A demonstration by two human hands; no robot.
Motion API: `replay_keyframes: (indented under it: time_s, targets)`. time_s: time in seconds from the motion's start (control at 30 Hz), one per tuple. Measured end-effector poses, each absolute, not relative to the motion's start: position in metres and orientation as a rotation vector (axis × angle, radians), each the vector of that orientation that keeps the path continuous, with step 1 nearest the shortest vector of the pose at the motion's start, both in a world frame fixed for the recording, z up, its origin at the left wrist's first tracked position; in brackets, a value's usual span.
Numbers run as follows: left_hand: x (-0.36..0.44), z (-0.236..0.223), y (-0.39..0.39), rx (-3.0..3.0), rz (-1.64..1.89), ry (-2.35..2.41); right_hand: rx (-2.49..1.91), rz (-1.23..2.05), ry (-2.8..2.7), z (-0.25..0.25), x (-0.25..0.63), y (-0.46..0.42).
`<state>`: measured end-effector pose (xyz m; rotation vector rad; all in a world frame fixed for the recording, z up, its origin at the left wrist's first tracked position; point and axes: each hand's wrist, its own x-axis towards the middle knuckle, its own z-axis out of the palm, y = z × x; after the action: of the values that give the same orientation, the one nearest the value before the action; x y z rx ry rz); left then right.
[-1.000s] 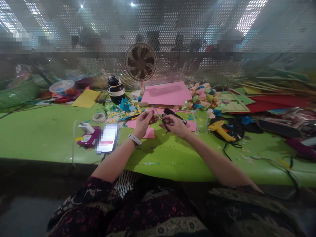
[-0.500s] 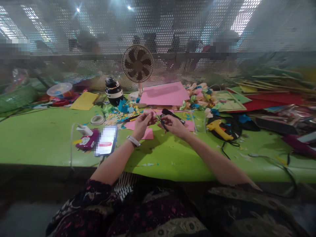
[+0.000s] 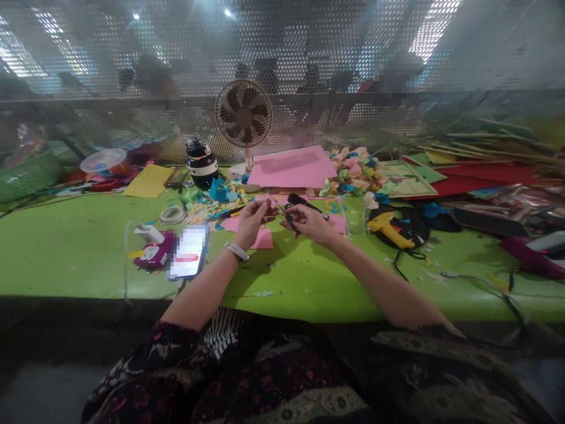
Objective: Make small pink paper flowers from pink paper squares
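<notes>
My left hand is raised over the green table, its fingers pinched on a small pale paper piece that I can barely make out. My right hand faces it, closed on small black-handled scissors whose blades point up and left toward the left fingertips. A white watch sits on my left wrist. Pink paper pieces lie on the table right under both hands. A black tool lies just behind my right hand.
A phone and a purple charger lie at the left. A yellow glue gun lies at the right with its cord. A small fan, a pink sheet, paper scraps, a tape roll and stacked coloured sheets crowd the back.
The hands stay together at the same spot. The view has shifted slightly, so everything sits a little further left in the frame.
</notes>
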<state>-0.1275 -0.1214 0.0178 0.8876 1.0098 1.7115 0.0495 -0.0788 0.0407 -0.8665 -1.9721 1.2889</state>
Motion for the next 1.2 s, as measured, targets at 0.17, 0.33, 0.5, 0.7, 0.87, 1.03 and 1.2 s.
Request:
replay_keyframes:
  time_s: [0.17,0.33,0.5,0.7,0.87,1.03,1.2]
  targets:
    - [-0.130,0.015,-0.119,0.916,1.726,1.008,-0.873,1.275,-2.008,0.041,0.050,-0.079]
    - [-0.130,0.014,-0.119,0.897,1.731,1.009,-0.880,1.247,-2.045,0.043,0.051,-0.079]
    - [-0.131,0.017,-0.119,0.893,1.728,1.032,-0.875,1.248,-2.030,0.042,0.051,-0.078]
    - [-0.132,0.016,-0.119,0.891,1.732,1.024,-0.861,1.321,-1.921,0.040,0.050,-0.075]
    - [-0.130,0.021,-0.122,0.789,1.654,1.032,-0.873,1.243,-1.887,0.036,0.054,-0.063]
    - [-0.129,0.026,-0.122,0.609,1.598,1.021,-0.977,1.004,-2.065,0.036,0.069,-0.048]
    - [-0.130,0.024,-0.121,0.603,1.588,1.006,-1.163,0.729,-2.408,0.048,0.085,-0.047]
